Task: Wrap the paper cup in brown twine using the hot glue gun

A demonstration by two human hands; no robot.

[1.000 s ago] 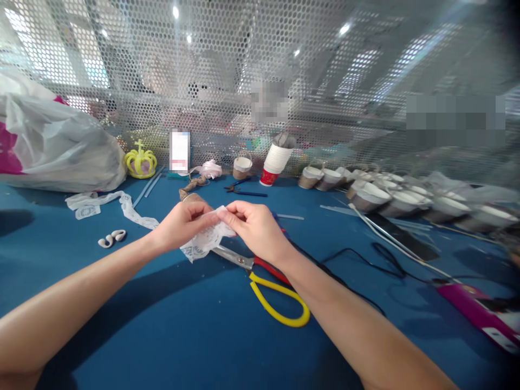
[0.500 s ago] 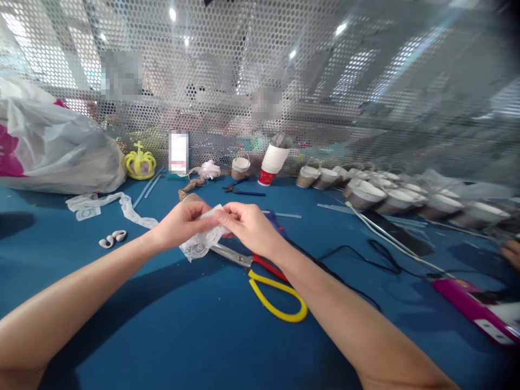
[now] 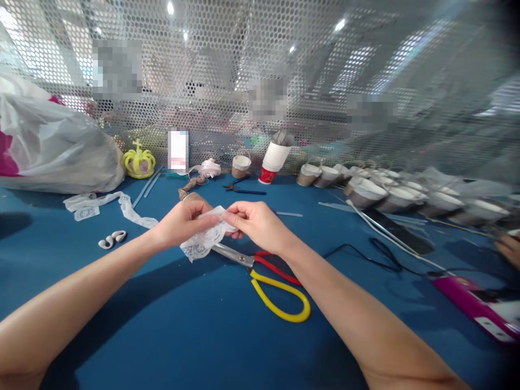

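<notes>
Both hands meet in front of me over the blue table, pinching a gathered piece of white lace ribbon (image 3: pixel 202 242). My left hand (image 3: pixel 184 221) closes on it from the left, with its thumb along the top. From the right, my right hand (image 3: pixel 254 223) grips the upper edge between thumb and fingers. Below the hands lies a pair of scissors (image 3: pixel 244 260) with one red and one yellow handle; the lace hides its blade tips. Behind my left hand is a twisted brown strip (image 3: pixel 190 187). A loose length of lace (image 3: pixel 130 210) lies to the left.
Pliers (image 3: pixel 244 190), a small bucket (image 3: pixel 241 164) and stacked paper cups (image 3: pixel 274 162) stand farther back. Several small buckets (image 3: pixel 368 190) line the right rear. A black cable (image 3: pixel 384 257) runs to a magenta power strip (image 3: pixel 473 306). Another person's hand (image 3: pixel 509 246) shows at the right edge.
My right hand has shifted slightly right along the lace, its fingers a little farther from the left hand. The lace stays gripped by both hands.
</notes>
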